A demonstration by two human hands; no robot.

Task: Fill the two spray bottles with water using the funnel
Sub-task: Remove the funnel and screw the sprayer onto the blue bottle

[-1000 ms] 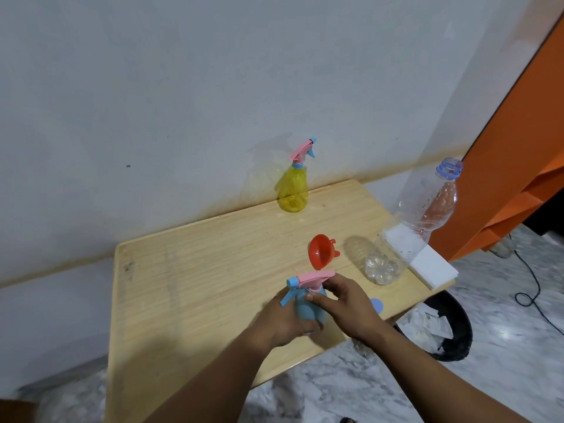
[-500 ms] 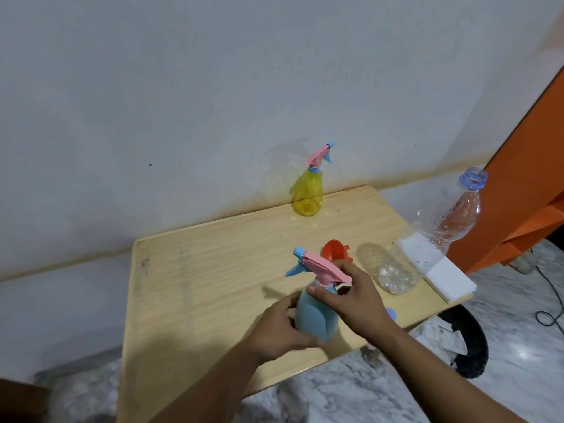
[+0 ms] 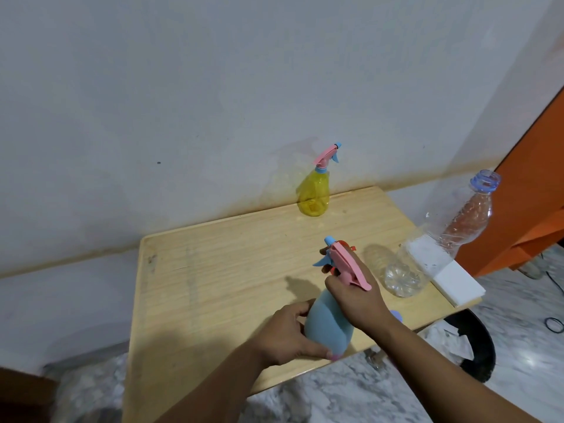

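Two hands hold the blue spray bottle (image 3: pixel 328 323) at the front edge of the wooden table (image 3: pixel 219 270). Left hand (image 3: pixel 287 334) is wrapped round the lower body of the bottle, fingers curled behind it & thumb at the front near the base. Right hand (image 3: pixel 355 296) is closed round the neck, just under the pink trigger head (image 3: pixel 348 267); the blue nozzle points left & up. Bottle is tilted a bit to the left; cannot tell if its base touches the table. Red funnel (image 3: pixel 346 245) is almost hidden behind the trigger head, only a small red part shows. Yellow spray bottle (image 3: pixel 314 193) stands upright at the back edge of the table, near the wall, well apart from the hands. Clear water bottle (image 3: pixel 442 239), w/ no cap, stands at the right side of the table, touching a white block (image 3: pixel 448 276). Small blue cap (image 3: pixel 396 315) lies just behind the right wrist. Black bin (image 3: pixel 476 352) is on the floor, under the right corner.
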